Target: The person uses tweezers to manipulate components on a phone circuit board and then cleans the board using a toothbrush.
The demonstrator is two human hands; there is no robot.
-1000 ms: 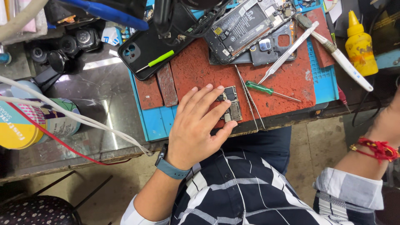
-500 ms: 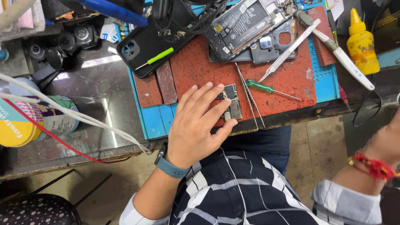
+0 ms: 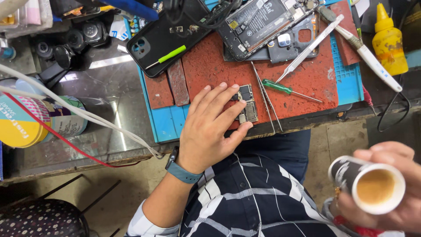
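The right hand (image 3: 390, 188) grasps a small paper cup (image 3: 372, 184) holding brown liquid, off the desk's front edge. The left hand (image 3: 210, 127) lies flat and released, fingers touching a small circuit board (image 3: 247, 105) on the red mat (image 3: 307, 79) near that edge.

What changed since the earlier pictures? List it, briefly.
The right hand has come up from the lower right edge into full view, its grip now round a small paper cup of brown drink. The left hand stays flat on the small circuit board; the green screwdriver and tweezers lie unmoved.
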